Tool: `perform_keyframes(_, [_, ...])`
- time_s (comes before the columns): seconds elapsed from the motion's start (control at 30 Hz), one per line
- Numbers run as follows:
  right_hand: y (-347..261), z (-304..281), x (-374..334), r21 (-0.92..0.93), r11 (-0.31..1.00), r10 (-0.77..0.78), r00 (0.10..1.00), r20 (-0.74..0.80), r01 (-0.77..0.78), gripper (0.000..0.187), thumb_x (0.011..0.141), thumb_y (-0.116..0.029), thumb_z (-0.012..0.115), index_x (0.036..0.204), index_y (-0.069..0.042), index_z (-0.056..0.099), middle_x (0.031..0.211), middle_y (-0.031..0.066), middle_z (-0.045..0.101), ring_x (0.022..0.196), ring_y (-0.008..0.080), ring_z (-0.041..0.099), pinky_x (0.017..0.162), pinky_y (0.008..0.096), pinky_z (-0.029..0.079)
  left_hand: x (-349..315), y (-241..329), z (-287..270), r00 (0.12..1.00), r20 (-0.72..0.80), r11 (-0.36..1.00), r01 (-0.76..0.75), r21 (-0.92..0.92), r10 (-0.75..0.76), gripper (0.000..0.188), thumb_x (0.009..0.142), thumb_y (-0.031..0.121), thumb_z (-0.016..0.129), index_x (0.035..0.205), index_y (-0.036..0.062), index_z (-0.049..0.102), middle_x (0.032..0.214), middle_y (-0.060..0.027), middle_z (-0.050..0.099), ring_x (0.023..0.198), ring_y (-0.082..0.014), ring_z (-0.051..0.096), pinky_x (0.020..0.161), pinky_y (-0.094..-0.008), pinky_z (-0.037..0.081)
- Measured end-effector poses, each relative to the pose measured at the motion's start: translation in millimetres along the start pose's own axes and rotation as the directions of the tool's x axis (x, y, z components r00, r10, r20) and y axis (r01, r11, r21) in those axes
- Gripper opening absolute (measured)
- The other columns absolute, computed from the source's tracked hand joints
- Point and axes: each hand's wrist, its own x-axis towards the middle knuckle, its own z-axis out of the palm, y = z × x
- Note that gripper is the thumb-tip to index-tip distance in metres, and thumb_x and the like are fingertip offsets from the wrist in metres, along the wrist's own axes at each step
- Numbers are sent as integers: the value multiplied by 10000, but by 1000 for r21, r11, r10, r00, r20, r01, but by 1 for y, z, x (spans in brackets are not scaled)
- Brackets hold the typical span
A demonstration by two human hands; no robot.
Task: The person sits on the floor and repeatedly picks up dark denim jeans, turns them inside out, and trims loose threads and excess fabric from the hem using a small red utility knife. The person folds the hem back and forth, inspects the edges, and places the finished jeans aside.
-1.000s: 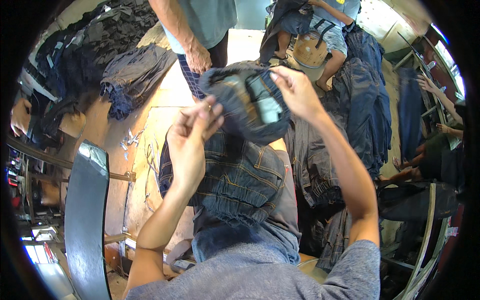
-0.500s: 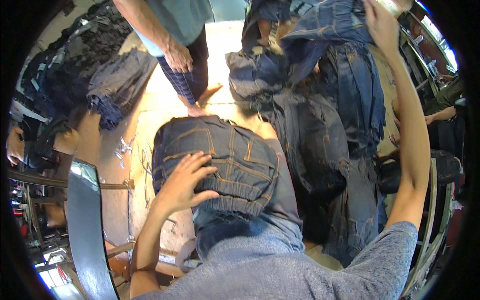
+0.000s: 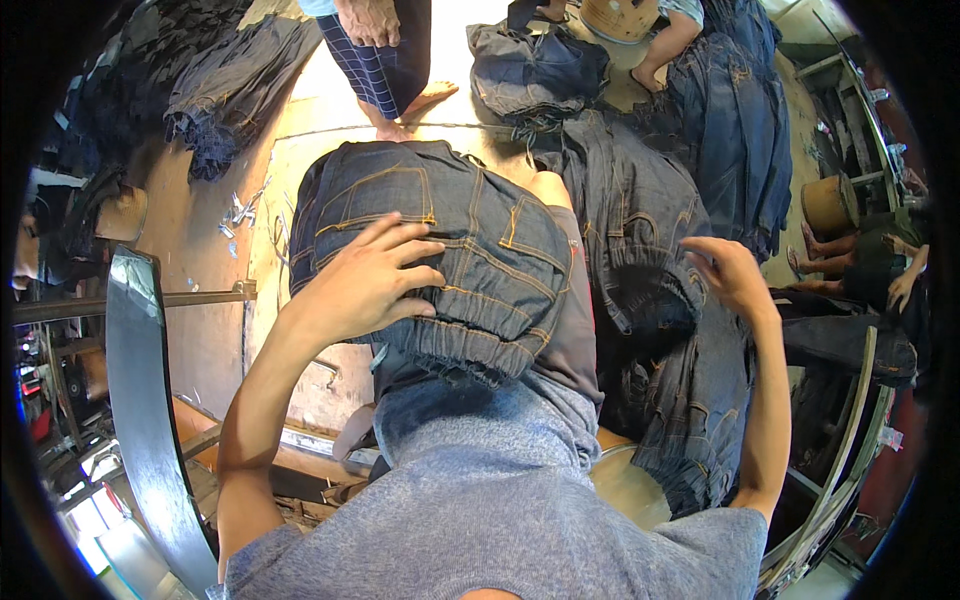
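Observation:
Dark denim trousers with an elastic waistband and orange stitching lie bundled across my lap. My left hand rests flat on them with its fingers spread, pressing near the waistband. On the right, my right hand hovers at the edge of a heap of dark jeans, its fingers apart and nothing visible between them. The gathered waist of one pair lies just left of that hand. Whether the fingertips touch the cloth, I cannot tell.
A barefoot person in checked trousers stands ahead. Behind the heap is a folded denim bundle; blue jeans lie farther right. More denim is at far left. A dark curved board rises beside my left arm.
My right hand has come down and back from the far right, letting go of the raised jeans, which now lie lower. My left hand stays on the lap trousers. The view has shifted.

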Motion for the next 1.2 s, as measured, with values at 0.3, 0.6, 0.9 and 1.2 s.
perform_keyframes(0.3, [-140, 21, 80, 685, 728, 5, 999, -38, 23, 266, 1135, -268, 666, 1238, -31, 730, 924, 67, 750, 816, 128, 697, 721, 307, 571, 56, -21, -31, 815, -378, 892, 346, -291, -440, 231, 1109, 248, 651, 1132, 21, 689, 801, -241, 709, 785, -462, 715, 717, -525, 549])
perform_keyframes(0.6, [-232, 65, 110, 961, 17, 417, 875, 245, -277, 1291, 847, -800, 819, 1689, -24, 221, 1580, 275, 437, 1453, 381, 536, 1019, 579, 594, 117, -14, -64, 625, -594, 809, 106, -579, -507, 250, 1180, 201, 581, 1148, -7, 716, 934, -24, 697, 887, -93, 607, 811, -292, 524])
perform_keyframes(0.9, [-246, 4, 196, 799, -180, 601, 707, -372, 573, 505, 1105, -181, 613, 1567, -34, 473, 1361, 118, 626, 1202, 158, 574, 1034, 325, 474, 130, 38, -131, 238, -793, 725, -320, -609, -561, 274, 1212, 263, 547, 1105, 54, 689, 973, 72, 624, 880, -12, 502, 793, -207, 444])
perform_keyframes(1.2, [-127, -138, 201, 517, 791, -106, 906, -409, 326, 426, 1133, -298, 660, 1480, -53, 688, 1290, 36, 755, 1181, 105, 640, 1044, 285, 505, 109, 79, -102, 338, -602, 487, -367, -792, -724, 172, 1166, 249, 647, 1267, 122, 589, 928, 61, 590, 792, -11, 523, 702, -204, 479])
